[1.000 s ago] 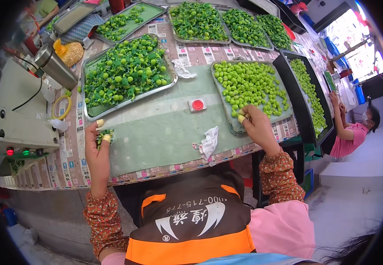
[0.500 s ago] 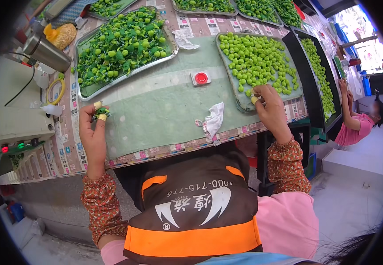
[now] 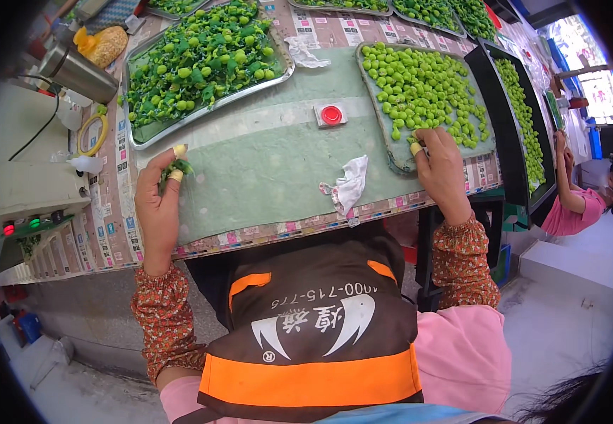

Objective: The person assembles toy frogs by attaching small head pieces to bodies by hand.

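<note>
At the left of the green mat (image 3: 271, 177), my left hand (image 3: 158, 212) pinches a small leafy dark-green piece (image 3: 176, 168) between thumb and fingers. Yellow covers wrap the tips of its thumb and a finger. Beyond it lies a metal tray (image 3: 211, 106) heaped with round green balls and dark leafy bits (image 3: 200, 63). My right hand (image 3: 442, 166) bends over the near edge of a second tray (image 3: 400, 161), which holds loose, smooth, light-green balls (image 3: 419, 88). Its fingertips are drawn together, the thumb tip covered in yellow. Whatever sits between them is hidden.
A red button on a white base (image 3: 331, 115) and a crumpled white cloth (image 3: 351, 185) lie on the mat. To the right stands a black crate (image 3: 486, 92) of green balls. A steel flask (image 3: 84, 74) and yellow tape roll (image 3: 92, 134) are at left. Another person (image 3: 578, 208) works far right.
The whole view has shifted slightly. My left hand has moved a little to the right, still pinching the leafy piece. My right hand stays at the tray's near edge.
</note>
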`<action>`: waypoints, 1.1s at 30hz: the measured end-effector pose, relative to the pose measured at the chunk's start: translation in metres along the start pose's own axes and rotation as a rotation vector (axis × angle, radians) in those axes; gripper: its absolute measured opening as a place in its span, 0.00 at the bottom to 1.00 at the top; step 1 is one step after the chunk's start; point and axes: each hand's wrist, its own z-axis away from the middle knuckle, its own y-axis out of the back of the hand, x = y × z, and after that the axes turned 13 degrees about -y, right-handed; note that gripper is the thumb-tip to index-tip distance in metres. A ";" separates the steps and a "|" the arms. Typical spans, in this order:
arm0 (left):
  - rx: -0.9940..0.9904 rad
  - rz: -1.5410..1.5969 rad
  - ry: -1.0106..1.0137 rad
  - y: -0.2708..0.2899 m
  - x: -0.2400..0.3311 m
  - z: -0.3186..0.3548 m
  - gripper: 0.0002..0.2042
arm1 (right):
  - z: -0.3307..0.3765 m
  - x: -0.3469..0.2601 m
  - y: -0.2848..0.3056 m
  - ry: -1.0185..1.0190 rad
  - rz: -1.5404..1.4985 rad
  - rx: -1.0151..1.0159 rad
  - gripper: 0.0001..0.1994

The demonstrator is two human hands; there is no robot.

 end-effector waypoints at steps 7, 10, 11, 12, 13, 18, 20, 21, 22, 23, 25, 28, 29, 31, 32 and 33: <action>-0.008 -0.207 0.056 -0.005 0.002 0.005 0.14 | 0.002 -0.005 -0.005 -0.002 -0.013 0.020 0.12; -0.015 -0.398 -0.100 -0.004 0.012 0.009 0.15 | -0.001 -0.007 -0.009 0.028 -0.059 0.010 0.12; -0.038 -0.508 -0.159 -0.003 0.015 0.007 0.16 | -0.004 -0.003 -0.012 0.063 -0.041 0.007 0.12; -0.031 -0.539 -0.186 -0.006 0.015 0.006 0.15 | -0.003 0.001 -0.010 0.052 -0.022 0.003 0.12; -0.030 -0.574 -0.219 -0.010 0.013 0.003 0.15 | 0.000 0.005 -0.008 0.037 -0.008 0.003 0.12; -0.012 -0.655 -0.215 -0.015 0.013 0.002 0.18 | 0.007 0.011 -0.006 0.047 -0.010 0.022 0.12; 0.037 -0.624 -0.157 -0.012 0.014 0.006 0.20 | 0.007 0.006 -0.007 0.057 -0.038 0.023 0.12; 0.078 -0.570 -0.111 -0.009 0.013 0.008 0.22 | 0.006 0.005 -0.008 0.041 -0.050 0.004 0.12; 0.079 -0.576 -0.108 -0.007 0.011 0.009 0.22 | 0.005 0.005 -0.007 0.019 -0.056 -0.013 0.12; 0.069 -0.531 -0.042 -0.005 0.008 0.009 0.23 | 0.004 0.004 -0.007 0.031 -0.062 -0.003 0.12; 0.057 -0.485 0.024 -0.001 0.007 0.009 0.24 | 0.004 0.000 -0.008 0.023 -0.057 -0.001 0.12; 0.020 -0.477 -0.020 0.005 0.012 0.006 0.22 | 0.004 -0.004 -0.007 -0.023 -0.064 -0.019 0.12; 0.023 -0.456 -0.026 0.006 0.014 0.006 0.21 | 0.003 -0.005 -0.007 -0.059 -0.080 -0.040 0.12; 0.025 -0.435 -0.032 0.005 0.014 0.007 0.21 | 0.005 -0.005 -0.006 -0.054 -0.098 -0.020 0.12; 0.057 -0.423 -0.067 0.004 0.013 0.007 0.20 | 0.006 -0.005 -0.006 -0.051 -0.112 0.002 0.13; 0.089 -0.411 -0.101 0.003 0.012 0.008 0.19 | 0.008 -0.004 -0.005 -0.052 -0.110 0.003 0.13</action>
